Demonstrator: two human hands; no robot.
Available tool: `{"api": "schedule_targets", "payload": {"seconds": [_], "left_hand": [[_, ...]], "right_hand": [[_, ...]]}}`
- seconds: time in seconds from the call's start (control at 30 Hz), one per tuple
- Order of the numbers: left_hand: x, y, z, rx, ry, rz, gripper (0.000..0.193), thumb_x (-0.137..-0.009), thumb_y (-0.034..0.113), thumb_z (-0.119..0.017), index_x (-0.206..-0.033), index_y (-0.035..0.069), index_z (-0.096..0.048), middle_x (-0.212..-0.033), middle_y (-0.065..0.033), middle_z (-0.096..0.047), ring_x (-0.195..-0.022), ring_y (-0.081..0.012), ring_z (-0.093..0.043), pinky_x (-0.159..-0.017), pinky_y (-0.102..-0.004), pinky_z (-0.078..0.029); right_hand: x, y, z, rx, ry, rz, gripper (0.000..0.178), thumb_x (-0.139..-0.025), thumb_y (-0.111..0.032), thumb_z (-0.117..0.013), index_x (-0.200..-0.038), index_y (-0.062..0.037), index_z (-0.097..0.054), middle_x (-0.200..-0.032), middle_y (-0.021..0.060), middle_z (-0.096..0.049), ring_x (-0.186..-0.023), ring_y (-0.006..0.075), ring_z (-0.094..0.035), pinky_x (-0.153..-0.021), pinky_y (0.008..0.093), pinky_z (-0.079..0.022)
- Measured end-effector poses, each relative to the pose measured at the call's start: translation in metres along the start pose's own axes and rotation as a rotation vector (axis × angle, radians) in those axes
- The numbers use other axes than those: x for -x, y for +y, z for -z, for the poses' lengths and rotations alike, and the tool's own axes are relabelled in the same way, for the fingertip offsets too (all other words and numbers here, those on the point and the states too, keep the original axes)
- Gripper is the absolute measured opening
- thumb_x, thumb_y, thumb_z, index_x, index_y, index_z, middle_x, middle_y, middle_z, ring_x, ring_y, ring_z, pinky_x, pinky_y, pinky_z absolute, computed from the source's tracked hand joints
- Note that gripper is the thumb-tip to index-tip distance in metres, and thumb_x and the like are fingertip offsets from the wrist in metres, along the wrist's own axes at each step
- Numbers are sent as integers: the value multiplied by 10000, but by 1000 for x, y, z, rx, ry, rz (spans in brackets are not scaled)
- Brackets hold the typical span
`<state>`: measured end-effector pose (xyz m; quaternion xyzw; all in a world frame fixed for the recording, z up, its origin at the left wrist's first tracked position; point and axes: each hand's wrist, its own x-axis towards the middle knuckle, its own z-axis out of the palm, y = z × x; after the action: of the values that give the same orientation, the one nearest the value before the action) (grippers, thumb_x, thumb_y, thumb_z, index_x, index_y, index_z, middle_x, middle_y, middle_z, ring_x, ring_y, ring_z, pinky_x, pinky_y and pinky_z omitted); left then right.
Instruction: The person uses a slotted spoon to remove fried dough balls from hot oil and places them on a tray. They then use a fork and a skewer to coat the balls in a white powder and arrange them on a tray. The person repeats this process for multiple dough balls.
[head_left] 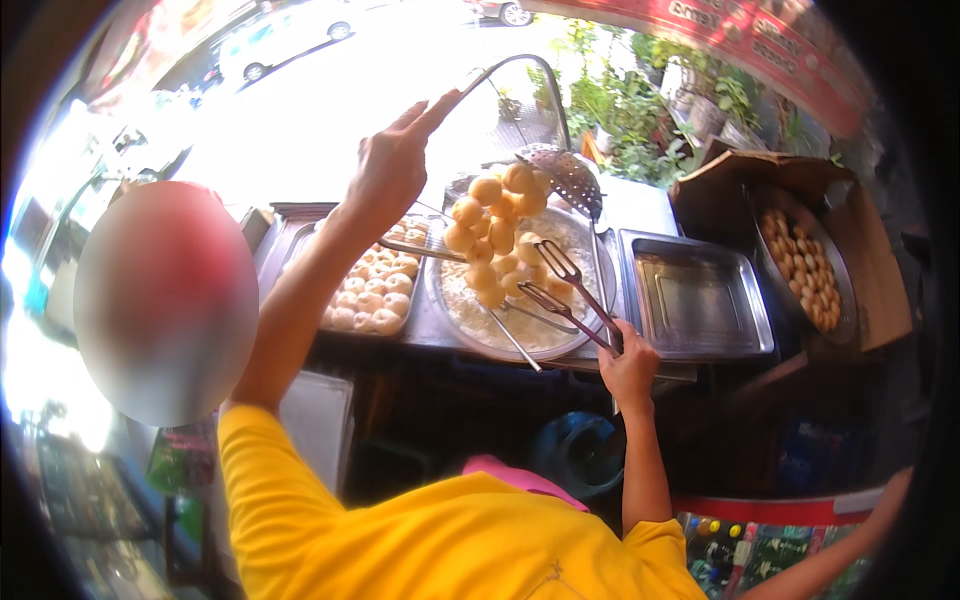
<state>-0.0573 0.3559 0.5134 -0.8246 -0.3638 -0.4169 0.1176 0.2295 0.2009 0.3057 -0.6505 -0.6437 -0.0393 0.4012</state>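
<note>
My left hand [392, 175] is raised, its fingers closed on the metal frame of a tipped wire mesh basket [520, 115]. Pale golden dough balls [495, 225] tumble in a cluster from it into a wide round bowl [470, 342] of whitish flour-like crumbs. In my right hand [630, 368] are dark tongs with slotted ends [575, 290], held spread over the bowl beside the balls. A perforated skimmer [565, 178] rests at the bowl's far right side. A thin metal handle [515, 340] sticks out over the near rim.
Left of the bowl stands a tray of pale, dimpled dough balls [370, 300]. A shallow metal tray [700, 350] sits right of it, then a pan of browned balls [800, 265] in a cardboard box [885, 270]. Another person [165, 300] is at left; a forearm [850, 545] shows lower right.
</note>
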Motion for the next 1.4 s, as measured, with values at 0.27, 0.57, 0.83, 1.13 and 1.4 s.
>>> {"api": "schedule_targets", "payload": {"seconds": [0.27, 0.57, 0.83, 1.13, 1.4], "left_hand": [[-1, 2, 1, -114, 60, -225, 667, -779, -159, -421, -1302, 252, -476, -1206, -166, -556, -1051, -339, -579, -803, -415, -541], [-5, -27, -12, 51, 213, 101, 453, -879, -36, -391, -1314, 73, -454, -1257, -94, -540, -1151, -186, -518, -954, -289, -425], [-1, -3, -150, 914, 99, 767, 684, -788, -80, -478, -1410, 151, -313, -1042, -136, -567, -654, -118, -522, -531, -211, -456], [49, 166, -348, 1260, -122, 974, 717, -721, 27, -472, -1401, -3, -248, -1371, -208, -341, -1109, -282, -451, -861, -350, -436], [86, 206, -362, 791, -192, 965, 711, -723, -39, -419, -1404, -14, -218, -1430, -253, -238, -1308, -371, -266, -1103, -359, -172]], "right_hand": [[9, -17, 11, 29, -10, -33, 296, -687, -114, -670, -966, -79, -576, -788, 150, -639, -720, 340, -618, -626, 424, -482], [33, -33, 40, -138, 31, -165, 300, -685, -128, -692, -956, -71, -579, -779, 145, -637, -705, 332, -625, -615, 392, -493], [32, -22, 74, -332, 394, -301, 317, -703, -96, -695, -994, -19, -593, -788, 158, -641, -716, 265, -661, -646, 301, -498], [50, 25, 103, -185, 502, -480, 350, -716, -210, -690, -1006, -43, -585, -827, 185, -634, -792, 367, -622, -682, 391, -496], [63, 49, 115, -100, 432, -645, 370, -703, -227, -692, -990, -21, -580, -791, 176, -639, -766, 364, -625, -673, 397, -497]]}}
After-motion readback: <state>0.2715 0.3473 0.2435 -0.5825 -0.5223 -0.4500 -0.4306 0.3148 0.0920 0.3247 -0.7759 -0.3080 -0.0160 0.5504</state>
